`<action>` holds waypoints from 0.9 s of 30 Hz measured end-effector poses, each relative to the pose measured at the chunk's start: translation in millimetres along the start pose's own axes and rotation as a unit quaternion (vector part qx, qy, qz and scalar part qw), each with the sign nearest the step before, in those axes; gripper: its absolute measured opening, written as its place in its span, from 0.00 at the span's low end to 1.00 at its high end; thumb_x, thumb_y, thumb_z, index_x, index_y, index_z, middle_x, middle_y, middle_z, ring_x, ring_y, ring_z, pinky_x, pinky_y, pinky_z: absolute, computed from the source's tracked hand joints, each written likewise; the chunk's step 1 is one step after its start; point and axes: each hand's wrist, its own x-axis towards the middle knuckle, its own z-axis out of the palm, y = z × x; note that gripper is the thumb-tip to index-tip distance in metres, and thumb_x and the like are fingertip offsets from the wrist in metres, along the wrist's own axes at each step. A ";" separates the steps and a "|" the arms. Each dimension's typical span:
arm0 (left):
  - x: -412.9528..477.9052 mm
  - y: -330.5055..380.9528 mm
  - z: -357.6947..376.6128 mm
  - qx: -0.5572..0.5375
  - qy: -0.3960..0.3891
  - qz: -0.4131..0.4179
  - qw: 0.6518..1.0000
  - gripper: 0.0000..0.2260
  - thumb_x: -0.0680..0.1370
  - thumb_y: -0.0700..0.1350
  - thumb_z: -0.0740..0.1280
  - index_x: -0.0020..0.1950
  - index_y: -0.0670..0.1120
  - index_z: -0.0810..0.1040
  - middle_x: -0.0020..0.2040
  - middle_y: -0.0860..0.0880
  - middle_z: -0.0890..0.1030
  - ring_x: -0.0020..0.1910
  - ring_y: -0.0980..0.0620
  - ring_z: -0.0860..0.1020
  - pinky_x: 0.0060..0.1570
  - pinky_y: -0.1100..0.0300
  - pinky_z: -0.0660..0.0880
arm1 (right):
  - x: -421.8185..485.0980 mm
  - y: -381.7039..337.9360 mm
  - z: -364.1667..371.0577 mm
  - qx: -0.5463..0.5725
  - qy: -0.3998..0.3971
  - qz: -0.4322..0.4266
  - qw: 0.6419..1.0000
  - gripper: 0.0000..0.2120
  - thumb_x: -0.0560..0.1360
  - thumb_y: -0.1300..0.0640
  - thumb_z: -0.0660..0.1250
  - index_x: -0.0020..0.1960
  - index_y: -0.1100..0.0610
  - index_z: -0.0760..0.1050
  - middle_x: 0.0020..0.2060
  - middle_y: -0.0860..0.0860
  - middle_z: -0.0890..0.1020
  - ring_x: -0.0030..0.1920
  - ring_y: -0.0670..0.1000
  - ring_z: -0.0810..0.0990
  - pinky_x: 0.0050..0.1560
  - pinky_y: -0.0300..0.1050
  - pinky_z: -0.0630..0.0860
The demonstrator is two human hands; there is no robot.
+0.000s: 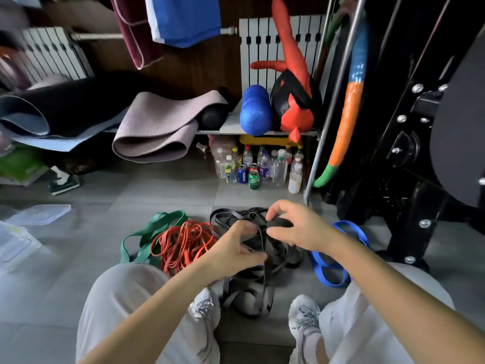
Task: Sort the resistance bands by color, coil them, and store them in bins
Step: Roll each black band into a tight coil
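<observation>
- The black bands point(286, 254) lie heaped on the floor by the person's shoes. Above the heap the right hand point(296, 227) pinches a small wound coil, and the left hand point(236, 245) grips loose strands.
- Tangled strands may snag and spring the coil open.
- The red bands point(183, 243), right against the heap's left edge, could get dragged in.
- The clear bins point(15, 243) sit well left of the heap, so a coil might unwind on the way.

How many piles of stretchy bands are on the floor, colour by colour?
green pile: 1
red pile: 1
black pile: 1
blue pile: 1
Total: 4 piles. The single bands are too tangled to count.
</observation>
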 end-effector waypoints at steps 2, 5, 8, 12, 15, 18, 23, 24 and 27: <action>-2.5 9.7 0.6 0.058 -0.021 0.028 0.998 0.27 0.70 0.47 0.73 0.67 0.52 0.66 0.56 0.63 0.72 0.43 0.58 0.80 0.43 0.66 0.75 | -3.6 -4.3 5.2 -0.004 -0.018 -0.015 1.000 0.10 0.72 0.62 0.69 0.45 0.50 0.71 0.33 0.47 0.78 0.29 0.45 0.73 0.35 0.37 0.71; 0.6 26.7 -6.4 0.155 0.010 0.081 0.985 0.11 0.73 0.46 0.70 0.54 0.45 0.78 0.42 0.52 0.81 0.40 0.52 0.79 0.45 0.54 0.77 | -5.2 -6.1 7.5 0.033 -0.004 -0.031 0.999 0.12 0.71 0.61 0.70 0.49 0.49 0.71 0.36 0.47 0.80 0.30 0.41 0.76 0.34 0.32 0.71; 7.6 44.1 -24.2 0.119 0.058 0.041 0.990 0.07 0.73 0.45 0.71 0.47 0.48 0.75 0.37 0.51 0.82 0.34 0.54 0.80 0.37 0.55 0.78 | -6.3 3.2 -0.5 0.060 0.053 -0.009 0.997 0.10 0.73 0.60 0.70 0.49 0.52 0.70 0.37 0.51 0.81 0.28 0.43 0.76 0.33 0.36 0.74; 5.8 58.8 -40.8 -0.048 0.035 0.016 0.998 0.11 0.71 0.41 0.74 0.47 0.46 0.73 0.36 0.50 0.84 0.32 0.53 0.82 0.32 0.64 0.77 | -10.2 19.2 4.4 0.128 0.059 -0.002 0.990 0.14 0.70 0.66 0.72 0.49 0.52 0.73 0.44 0.57 0.82 0.35 0.43 0.80 0.41 0.36 0.76; 3.8 58.5 -37.9 -0.100 0.013 0.041 0.994 0.10 0.72 0.38 0.73 0.48 0.45 0.74 0.40 0.47 0.84 0.34 0.52 0.82 0.35 0.63 0.78 | -5.0 23.7 19.3 0.141 0.046 -0.008 0.989 0.17 0.69 0.68 0.73 0.51 0.50 0.77 0.42 0.50 0.83 0.43 0.43 0.81 0.52 0.41 0.77; 6.5 55.4 -39.5 -0.163 0.015 0.055 0.985 0.10 0.71 0.34 0.72 0.48 0.45 0.76 0.43 0.47 0.81 0.37 0.54 0.81 0.38 0.63 0.78 | 1.9 22.1 30.5 0.139 0.046 -0.030 0.989 0.17 0.69 0.67 0.73 0.49 0.46 0.78 0.45 0.41 0.83 0.49 0.40 0.80 0.58 0.38 0.74; 11.4 40.3 -40.1 -0.296 -0.028 0.039 0.954 0.12 0.68 0.39 0.71 0.49 0.41 0.74 0.37 0.46 0.82 0.33 0.50 0.81 0.35 0.63 0.78 | 9.1 27.5 37.5 0.130 0.079 -0.032 0.988 0.14 0.69 0.61 0.74 0.49 0.44 0.78 0.44 0.41 0.85 0.50 0.41 0.82 0.54 0.37 0.76; 12.3 37.6 -39.9 -0.325 -0.037 0.034 0.944 0.12 0.67 0.40 0.71 0.49 0.41 0.74 0.36 0.46 0.82 0.32 0.51 0.80 0.34 0.63 0.78 | 9.1 29.7 39.5 0.153 0.088 -0.030 0.984 0.14 0.69 0.61 0.74 0.49 0.46 0.78 0.43 0.42 0.85 0.49 0.42 0.82 0.52 0.37 0.77; 17.3 30.8 -36.5 -0.389 -0.052 0.023 0.920 0.10 0.68 0.39 0.70 0.48 0.41 0.75 0.37 0.44 0.82 0.31 0.52 0.80 0.33 0.63 0.78 | 6.5 36.9 40.5 0.196 0.121 -0.017 0.973 0.13 0.64 0.56 0.76 0.46 0.52 0.77 0.40 0.47 0.85 0.44 0.45 0.83 0.49 0.41 0.79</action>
